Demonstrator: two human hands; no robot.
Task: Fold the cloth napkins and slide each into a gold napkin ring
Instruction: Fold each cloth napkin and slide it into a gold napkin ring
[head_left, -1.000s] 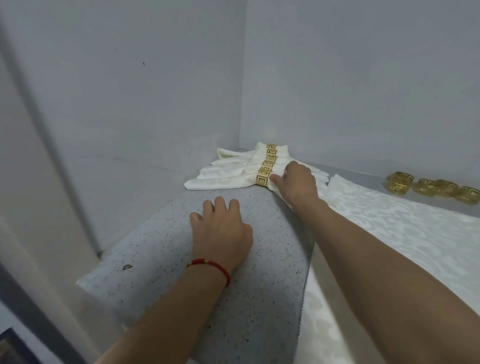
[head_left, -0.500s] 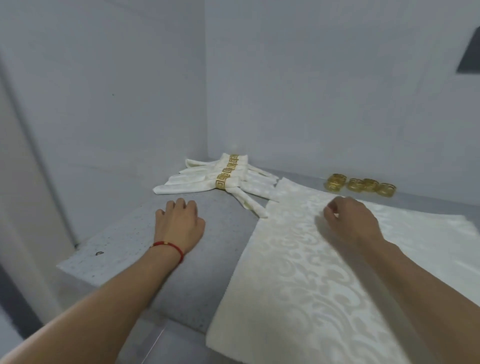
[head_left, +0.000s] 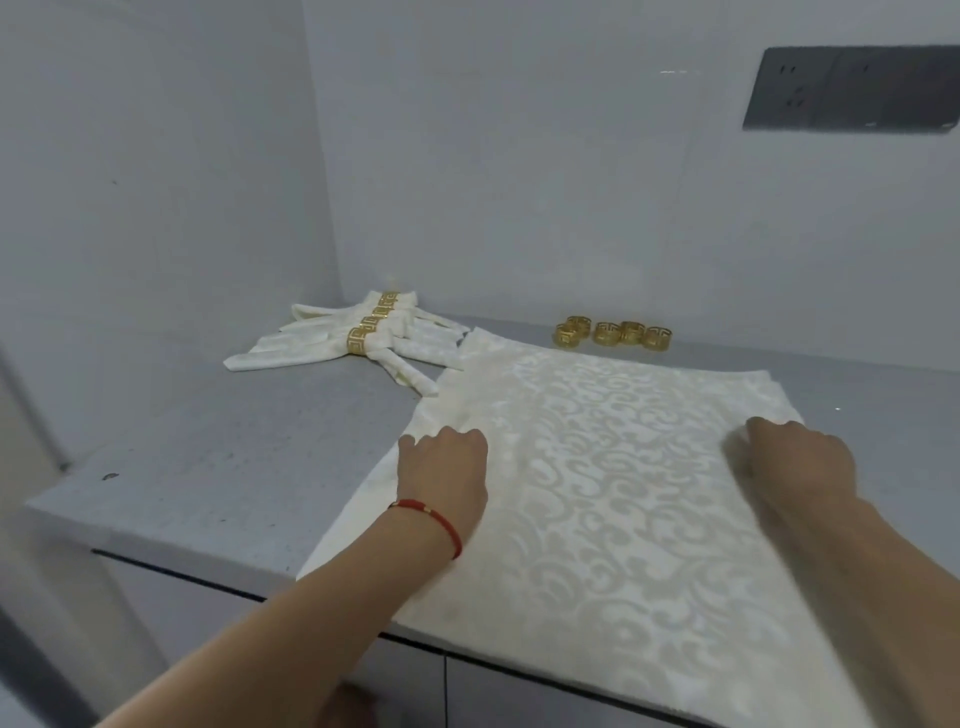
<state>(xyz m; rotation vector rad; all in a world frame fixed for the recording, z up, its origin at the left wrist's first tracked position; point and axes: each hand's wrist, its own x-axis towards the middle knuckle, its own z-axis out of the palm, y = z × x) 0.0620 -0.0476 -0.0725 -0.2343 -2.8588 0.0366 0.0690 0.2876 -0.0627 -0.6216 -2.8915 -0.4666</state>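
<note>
A cream patterned cloth napkin (head_left: 613, 467) lies spread flat on the grey counter (head_left: 218, 467), its near edge hanging over the front. My left hand (head_left: 447, 467) rests on the napkin's left edge with fingers curled onto the cloth. My right hand (head_left: 800, 462) presses on its right edge, fingers bent at the cloth. Whether either hand pinches the fabric is unclear. Several folded napkins in gold rings (head_left: 358, 338) lie in the back left corner. Several loose gold napkin rings (head_left: 613, 332) stand in a row by the back wall.
Pale walls close the counter on the left and back. A dark socket panel (head_left: 852, 88) is mounted on the back wall at upper right. Cabinet fronts (head_left: 519, 691) run below the counter's front edge.
My right hand left the ringed napkins and moved right across the flat napkin to its right edge. My left hand moved from the bare counter onto the napkin's left edge. The view swung right.
</note>
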